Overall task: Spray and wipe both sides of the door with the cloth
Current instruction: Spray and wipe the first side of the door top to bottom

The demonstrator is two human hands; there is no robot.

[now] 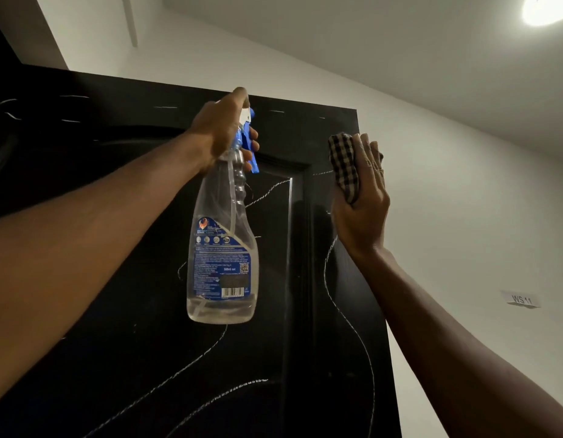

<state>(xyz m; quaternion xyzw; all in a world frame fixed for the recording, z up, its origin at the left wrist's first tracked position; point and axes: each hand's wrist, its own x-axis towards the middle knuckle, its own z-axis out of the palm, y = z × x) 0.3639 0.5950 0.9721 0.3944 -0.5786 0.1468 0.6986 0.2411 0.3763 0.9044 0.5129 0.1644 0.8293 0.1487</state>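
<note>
I look up at a black panelled door [147, 311] marked with white chalk-like lines. My left hand [221, 131] grips the neck and blue trigger of a clear spray bottle [223, 248], held up near the door's top with a little liquid at its bottom. My right hand [362, 200] holds a bunched black-and-beige checked cloth [343, 165] against the door's upper right edge.
A white wall [463, 200] lies right of the door and carries a small label reading WS 11 [522, 299]. Above are a white ceiling and a bright round lamp [548, 9] at the top right. A dark frame fills the far left.
</note>
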